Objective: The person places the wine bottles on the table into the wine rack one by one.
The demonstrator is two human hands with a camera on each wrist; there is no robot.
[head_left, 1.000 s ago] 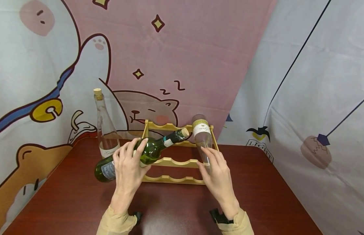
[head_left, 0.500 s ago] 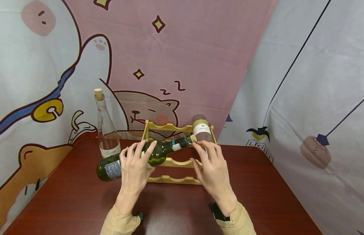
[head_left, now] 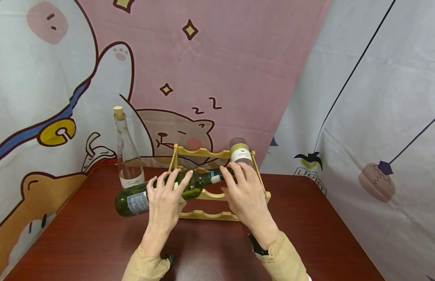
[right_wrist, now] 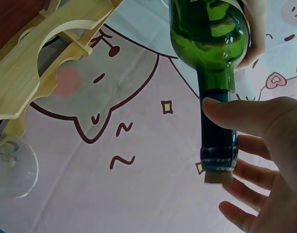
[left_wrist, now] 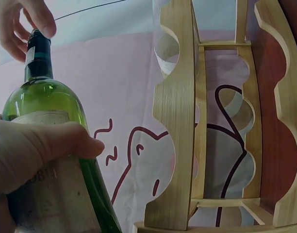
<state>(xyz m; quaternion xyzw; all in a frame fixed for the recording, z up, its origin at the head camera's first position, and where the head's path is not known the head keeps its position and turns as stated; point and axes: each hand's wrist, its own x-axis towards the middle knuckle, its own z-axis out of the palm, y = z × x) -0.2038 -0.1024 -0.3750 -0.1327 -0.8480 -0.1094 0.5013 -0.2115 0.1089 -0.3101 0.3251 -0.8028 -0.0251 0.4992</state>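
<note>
A green wine bottle (head_left: pixel 133 200) with a cork in its mouth is held tilted in the air, its neck up and to the right. My left hand (head_left: pixel 165 203) grips the bottle's body, thumb across the pale label in the left wrist view. At the dark neck, my right hand (head_left: pixel 247 197) pinches with thumb and fingers; the cork (right_wrist: pixel 218 176) shows just beyond them in the right wrist view. Behind the bottle stands a wooden wine rack (head_left: pixel 214 214) with scalloped rails. On its upper right lies a clear bottle (head_left: pixel 240 152), partly hidden by my right hand.
Another clear bottle (head_left: pixel 127 156) with a cork stands upright at the left, behind the green bottle's base. The dark red table (head_left: pixel 210 249) extends in front of the rack. A printed cloth (head_left: pixel 252 70) hangs close behind.
My right hand has left the clear bottle on the rack and moved left onto the green bottle's neck. The green bottle has shifted slightly right and tilts less steeply.
</note>
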